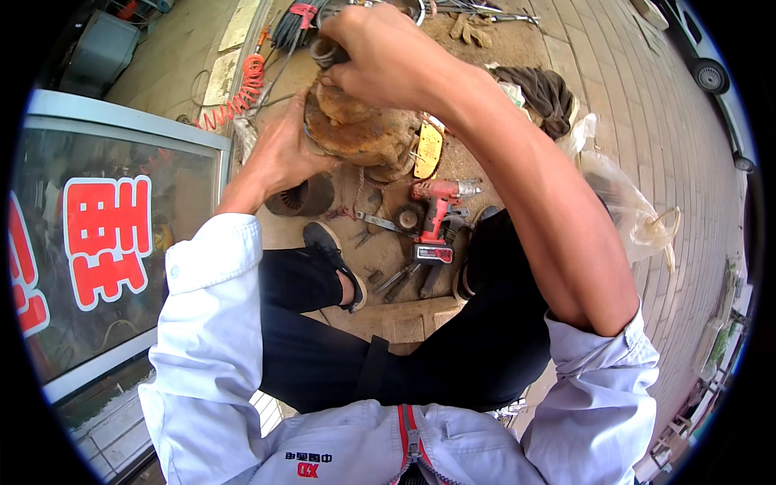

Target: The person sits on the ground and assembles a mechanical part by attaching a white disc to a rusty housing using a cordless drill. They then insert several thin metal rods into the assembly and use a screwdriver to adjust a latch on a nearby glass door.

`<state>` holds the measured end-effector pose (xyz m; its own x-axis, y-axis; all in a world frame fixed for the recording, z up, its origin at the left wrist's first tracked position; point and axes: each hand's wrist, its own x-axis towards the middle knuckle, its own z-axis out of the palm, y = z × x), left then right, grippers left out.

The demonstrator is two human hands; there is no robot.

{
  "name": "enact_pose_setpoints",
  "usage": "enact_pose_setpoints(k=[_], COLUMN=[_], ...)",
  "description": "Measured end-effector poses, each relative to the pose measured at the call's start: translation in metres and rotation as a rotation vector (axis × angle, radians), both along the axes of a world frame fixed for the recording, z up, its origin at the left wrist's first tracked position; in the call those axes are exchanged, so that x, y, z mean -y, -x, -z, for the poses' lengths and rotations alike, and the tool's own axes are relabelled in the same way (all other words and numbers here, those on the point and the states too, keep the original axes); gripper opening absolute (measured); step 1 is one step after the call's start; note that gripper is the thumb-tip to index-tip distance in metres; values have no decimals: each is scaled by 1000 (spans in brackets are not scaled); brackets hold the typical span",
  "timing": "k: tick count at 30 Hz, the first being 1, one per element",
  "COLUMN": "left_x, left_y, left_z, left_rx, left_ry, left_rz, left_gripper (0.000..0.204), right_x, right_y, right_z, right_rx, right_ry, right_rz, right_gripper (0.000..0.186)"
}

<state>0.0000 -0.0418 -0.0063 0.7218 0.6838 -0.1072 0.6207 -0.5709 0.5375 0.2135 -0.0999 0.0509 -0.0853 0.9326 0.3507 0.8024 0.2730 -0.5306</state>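
My right hand (372, 61) is closed around a dark cylindrical piece (327, 53) at the top of a rusty, rounded metal assembly (360, 137). My left hand (287, 145) grips that assembly along its left side, fingertips partly hidden behind it. A yellow part (428, 153) with a chain lies just right of the assembly. Below it are a red cordless power tool (436, 212) with a battery, a hollow dark cylinder (301, 196), a small round part (408, 218) and several hand tools (396, 283) on the dirty ground between my feet.
A glass door (105, 339) with red lettering stands at left, near a red coiled hose (246, 97). At top are cables (287, 32) and work gloves (473, 31). A dark cloth (554, 105) and plastic bag (630, 210) lie right. A car (719, 81) is beyond the paving.
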Motion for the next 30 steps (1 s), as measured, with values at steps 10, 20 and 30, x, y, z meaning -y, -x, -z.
enact_pose_setpoints(k=[10,20,30], left_x=[-5,1,-1], left_y=[6,2,-5], left_z=[10,1,-1], left_rx=[13,-18,-64], left_ry=[-78,-10,42], left_rz=[18,4,-39], left_gripper=[114,111,109], right_x=[9,83,132], right_y=[-23,-102,-74], right_z=[-11,-27,-19], right_rx=[-248,-204,429], right_ry=[201,127,313], right_rz=[-29,380,222], right_gripper=[46,37,8])
